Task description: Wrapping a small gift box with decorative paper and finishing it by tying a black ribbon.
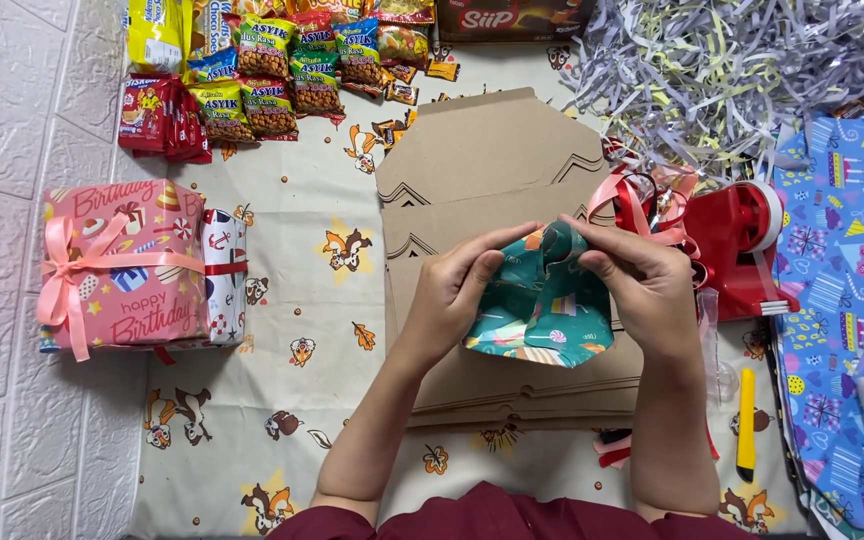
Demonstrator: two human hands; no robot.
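Teal wrapping paper (542, 310) sat pinched between both hands, held just above a stack of flat brown cardboard boxes (492, 180) on the cartoon-print cloth surface (292, 380). The left hand (452, 295) had its fingers closed on the paper's left fold; the right hand (642, 285) nipped the top edge tight. Risk, as I judged it: thin paper, pulled from two sides, could have torn at the crease or slipped crooked. The red tape dispenser (747, 245) stood close by the right wrist, with loose pink ribbon (637, 205) beside it, both easy to snag. Whatever lay inside the fold was hidden; the thumbs' grip underneath couldn't be made out.
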